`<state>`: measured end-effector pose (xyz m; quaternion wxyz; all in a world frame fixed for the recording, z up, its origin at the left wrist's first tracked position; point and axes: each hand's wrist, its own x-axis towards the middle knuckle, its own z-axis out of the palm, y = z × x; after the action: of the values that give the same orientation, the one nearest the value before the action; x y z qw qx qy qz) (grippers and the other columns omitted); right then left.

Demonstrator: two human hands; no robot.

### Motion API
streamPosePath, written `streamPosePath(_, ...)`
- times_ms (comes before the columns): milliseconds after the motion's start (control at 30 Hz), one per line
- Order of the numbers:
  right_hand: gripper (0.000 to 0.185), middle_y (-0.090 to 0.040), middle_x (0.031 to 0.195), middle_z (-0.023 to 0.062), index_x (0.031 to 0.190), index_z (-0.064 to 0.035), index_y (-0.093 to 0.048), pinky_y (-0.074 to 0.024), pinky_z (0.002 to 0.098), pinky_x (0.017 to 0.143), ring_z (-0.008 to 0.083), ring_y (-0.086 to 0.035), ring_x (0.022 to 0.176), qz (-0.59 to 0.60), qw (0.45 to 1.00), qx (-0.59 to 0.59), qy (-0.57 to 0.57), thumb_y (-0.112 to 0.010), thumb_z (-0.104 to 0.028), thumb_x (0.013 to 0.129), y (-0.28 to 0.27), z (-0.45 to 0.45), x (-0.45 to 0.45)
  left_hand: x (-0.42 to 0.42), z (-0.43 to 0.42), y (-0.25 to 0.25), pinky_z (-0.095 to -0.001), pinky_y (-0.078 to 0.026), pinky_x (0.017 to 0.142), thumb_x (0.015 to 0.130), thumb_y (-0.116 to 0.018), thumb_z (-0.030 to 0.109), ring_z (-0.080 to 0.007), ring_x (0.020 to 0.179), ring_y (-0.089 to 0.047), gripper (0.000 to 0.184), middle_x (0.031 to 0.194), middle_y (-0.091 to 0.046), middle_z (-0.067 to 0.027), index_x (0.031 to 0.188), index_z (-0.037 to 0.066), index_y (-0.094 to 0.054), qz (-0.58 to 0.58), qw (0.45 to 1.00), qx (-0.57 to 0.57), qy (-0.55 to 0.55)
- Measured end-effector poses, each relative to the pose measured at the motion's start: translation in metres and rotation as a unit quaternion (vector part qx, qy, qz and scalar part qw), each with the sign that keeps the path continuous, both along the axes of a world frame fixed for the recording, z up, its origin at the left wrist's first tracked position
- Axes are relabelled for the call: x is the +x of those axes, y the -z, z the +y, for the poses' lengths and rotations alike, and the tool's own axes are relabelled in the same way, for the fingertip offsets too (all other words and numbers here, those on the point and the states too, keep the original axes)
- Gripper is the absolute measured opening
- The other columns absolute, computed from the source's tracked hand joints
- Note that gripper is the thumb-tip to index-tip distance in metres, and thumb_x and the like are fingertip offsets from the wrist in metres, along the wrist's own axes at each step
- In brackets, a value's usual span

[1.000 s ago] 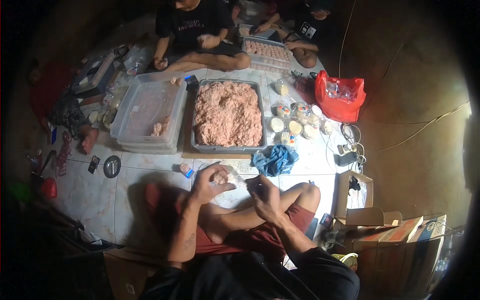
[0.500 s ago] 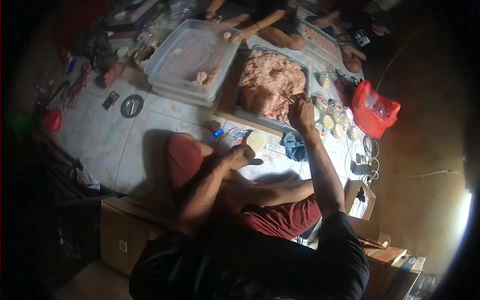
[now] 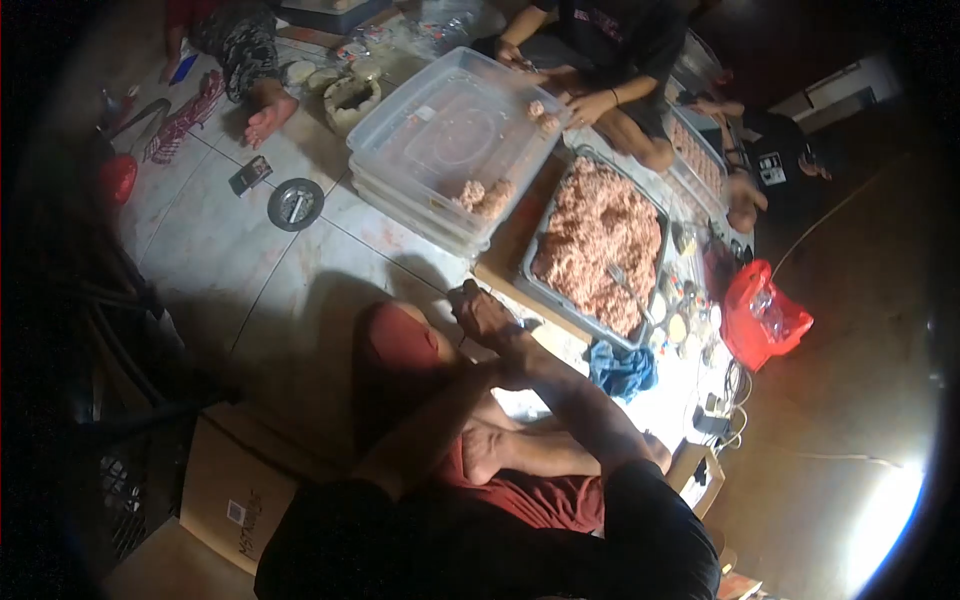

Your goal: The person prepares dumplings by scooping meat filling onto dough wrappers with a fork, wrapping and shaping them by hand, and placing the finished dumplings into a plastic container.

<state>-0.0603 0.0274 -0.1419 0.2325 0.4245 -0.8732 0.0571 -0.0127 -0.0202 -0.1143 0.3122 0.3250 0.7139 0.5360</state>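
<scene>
My right hand (image 3: 486, 318) is in front of my bent knee, its fingers curled round something I cannot make out. My left forearm (image 3: 445, 420) runs up behind my right wrist, which hides most of my left hand; its fingers do not show. A small dark flat end (image 3: 530, 323) sticks out beside the hands. Beyond them is a grey tray (image 3: 530, 268) heaped with pink minced meat (image 3: 590, 230). A fork (image 3: 622, 280) rests in the meat, its handle toward the tray's right edge, with no hand on it.
Stacked clear plastic tubs (image 3: 420, 215) stand left of the tray, with meat lumps in the top one. A co-worker's hand (image 3: 592, 107) is at their far edge. An ashtray (image 3: 296, 205), a blue cloth (image 3: 622, 370), jars (image 3: 677, 328) and a red bag (image 3: 765, 320) lie around.
My right hand has let go of the fork, leaving it in the meat, and has come back left to my left hand. The view has shifted, so the tubs and tray appear further right.
</scene>
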Motion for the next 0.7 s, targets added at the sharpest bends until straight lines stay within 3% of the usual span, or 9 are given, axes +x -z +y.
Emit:
streamPosePath(33, 0.022, -0.062, 0.102, 0.0303, 0.103, 0.0027, -0.058, -0.057, 0.0459, 0.071, 0.0383, -0.065, 0.079, 0.013, 0.999, 0.009, -0.033, -0.065, -0.012, 0.089, -0.042, -0.003, 0.0, -0.002, 0.001, 0.002, -0.0413, -0.052, 0.073, 0.079, -0.068, 0.066, -0.0294, 0.07, -0.066, 0.066, 0.073, -0.068, -0.0186, 0.075, 0.0, -0.07, -0.006, 1.0, -0.001, -0.002)
streamPosePath(67, 0.02, -0.062, 0.099, 0.0291, 0.101, 0.0033, -0.059, -0.057, 0.046, 0.071, 0.038, -0.065, 0.079, -0.192, 0.979, 0.033, 0.067, -0.065, -0.009, 0.087, -0.095, -0.011, 0.002, -0.003, 0.003, 0.001, -0.0414, -0.052, 0.073, 0.079, -0.069, 0.066, -0.0296, 0.072, -0.067, 0.066, 0.074, -0.069, -0.0186, 0.077, 0.0, -0.071, -0.013, 1.0, -0.003, 0.003)
streamPosePath(133, 0.029, -0.064, 0.1, 0.0272, 0.106, 0.0013, -0.063, -0.0559, 0.0475, 0.075, 0.0383, -0.066, 0.084, -0.343, 0.939, 0.022, -0.009, -0.068, -0.011, 0.08, -0.172, -0.018, -0.023, -0.003, 0.002, -0.005, -0.0415, -0.053, 0.073, 0.079, -0.069, 0.065, -0.0301, 0.074, -0.068, 0.065, 0.078, -0.071, -0.0187, 0.08, 0.0, -0.073, -0.03, 0.999, -0.005, 0.015)
streamPosePath(200, 0.039, -0.067, 0.101, 0.0252, 0.111, -0.0008, -0.068, -0.0548, 0.049, 0.079, 0.0386, -0.067, 0.09, -0.343, 0.939, -0.027, -0.025, -0.072, -0.013, 0.074, -0.22, -0.019, -0.063, 0.001, 0.004, -0.008, -0.0416, -0.053, 0.073, 0.079, -0.07, 0.064, -0.0305, 0.076, -0.069, 0.064, 0.081, -0.072, -0.0188, 0.083, 0.0, -0.075, -0.046, 0.999, -0.003, 0.025)
streamPosePath(267, 0.032, -0.068, 0.098, 0.0216, 0.108, -0.0026, -0.067, -0.0549, 0.0428, 0.077, 0.0385, -0.066, 0.085, -0.315, 0.947, -0.059, -0.007, -0.068, -0.007, 0.077, -0.241, -0.011, -0.113, 0.003, 0.011, 0.001, -0.0391, -0.047, 0.067, 0.084, -0.067, 0.065, -0.0252, 0.063, -0.061, 0.066, 0.063, -0.064, -0.014, 0.067, 0.001, -0.066, -0.04, 0.999, 0.001, 0.027)
streamPosePath(333, 0.018, -0.067, 0.096, 0.0172, 0.101, -0.0007, -0.068, -0.0524, 0.039, 0.066, 0.0304, -0.064, 0.079, -0.229, 0.97, -0.07, -0.043, -0.063, -0.009, 0.085, -0.234, -0.016, -0.165, 0.001, 0.01, -0.002, -0.0389, -0.047, 0.066, 0.081, -0.068, 0.068, -0.0251, 0.063, -0.061, 0.068, 0.064, -0.065, -0.0136, 0.069, 0.002, -0.067, -0.056, 0.998, -0.006, 0.024)
streamPosePath(467, 0.014, -0.067, 0.094, 0.0161, 0.096, -0.0022, -0.067, -0.0537, 0.0402, 0.079, 0.0311, -0.065, 0.088, -0.182, 0.978, -0.016, -0.104, -0.063, -0.011, 0.085, -0.17, -0.008, -0.239, -0.001, 0.014, 0.013, -0.0394, -0.052, 0.074, 0.079, -0.067, 0.072, -0.0275, 0.079, -0.067, 0.073, 0.085, -0.07, -0.0178, 0.084, -0.001, -0.068, -0.056, 0.998, -0.015, 0.015)
streamPosePath(600, 0.015, -0.068, 0.109, 0.0089, 0.092, -0.0055, -0.07, -0.0511, 0.0389, 0.094, 0.0282, -0.061, 0.107, -0.188, 0.956, 0.185, -0.127, -0.064, -0.009, 0.08, -0.152, -0.019, -0.236, -0.008, 0.006, 0.0, -0.0402, -0.052, 0.078, 0.079, -0.066, 0.073, -0.0287, 0.085, -0.067, 0.076, 0.089, -0.07, -0.0195, 0.087, -0.003, -0.067, -0.078, 0.996, -0.036, 0.036)
streamPosePath(700, 0.033, -0.061, 0.13, 0.0104, 0.111, -0.0088, -0.069, -0.0458, 0.0393, 0.105, 0.0306, -0.055, 0.12, -0.284, 0.93, 0.22, -0.074, -0.061, -0.007, 0.079, -0.158, -0.019, -0.223, -0.01, 0.001, -0.006, -0.0407, -0.052, 0.079, 0.08, -0.066, 0.072, -0.0284, 0.085, -0.066, 0.073, 0.087, -0.068, -0.0182, 0.085, -0.001, -0.066, -0.062, 0.998, 0.019, -0.027)
